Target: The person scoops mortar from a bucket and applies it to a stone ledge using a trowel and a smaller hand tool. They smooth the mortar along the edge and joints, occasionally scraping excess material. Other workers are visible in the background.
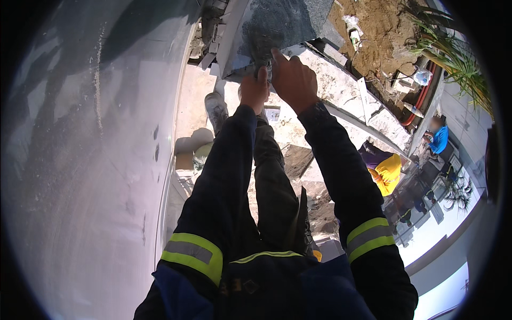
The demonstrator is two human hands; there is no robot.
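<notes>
My left hand (254, 89) is closed at the lower edge of a grey, speckled slab (298, 18), thumb upward, around a small item whose shape I cannot make out. Close on its right, my right hand (295, 81) has the index finger pointing up onto a darker smeared patch of the slab; its other fingers are curled, and what they grip is hidden. Below the slab, a dusty shoe (216, 111) stands on pale, debris-covered ground.
A pale smooth wall (80, 160) fills the left. Rubble lines a dirt bed (373, 40) with red pipes (415, 112) and palm fronds (453, 64) at upper right. A person in yellow (389, 173) and another in blue (439, 140) are on the right.
</notes>
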